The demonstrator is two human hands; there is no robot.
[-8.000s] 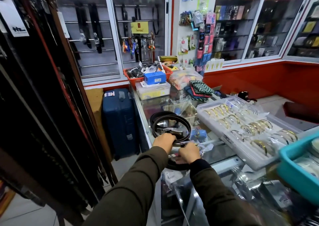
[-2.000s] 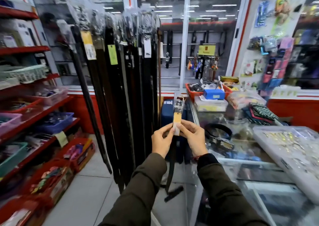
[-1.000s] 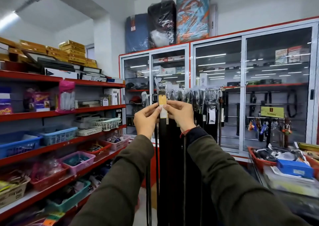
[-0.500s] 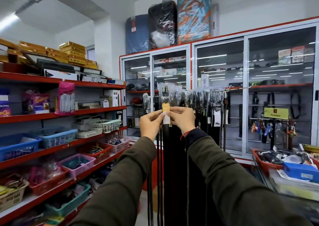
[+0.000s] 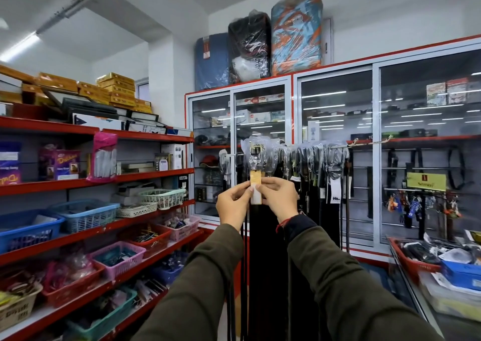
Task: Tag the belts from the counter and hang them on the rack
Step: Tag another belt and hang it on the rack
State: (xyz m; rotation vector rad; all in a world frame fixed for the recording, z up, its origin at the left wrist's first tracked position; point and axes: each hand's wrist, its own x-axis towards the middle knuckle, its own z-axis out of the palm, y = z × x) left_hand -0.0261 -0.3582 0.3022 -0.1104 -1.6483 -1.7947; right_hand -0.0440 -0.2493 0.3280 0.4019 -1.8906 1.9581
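A black belt (image 5: 261, 236) hangs straight down in front of me, its buckle (image 5: 256, 151) wrapped in clear plastic at the top. A yellow and white tag (image 5: 255, 188) sits on the strap just under the buckle. My left hand (image 5: 232, 205) pinches the tag and strap from the left, and my right hand (image 5: 279, 200) pinches them from the right. The buckle is level with the rack rail (image 5: 364, 143), where several other black belts (image 5: 322, 189) hang in plastic-wrapped rows. Whether the buckle is hooked on the rail is hidden.
Red shelves (image 5: 145, 178) with baskets of small goods run along the left. Glass cabinets (image 5: 335, 132) stand behind the rack, with wrapped suitcases (image 5: 294, 33) on top. The glass counter (image 5: 426, 317) with a red basket (image 5: 406, 258) and a blue box (image 5: 462, 274) is at the lower right.
I lifted the tagged belt from the counter up to the rack. Over the last second my hands and the belt barely shifted; the view edged slightly.
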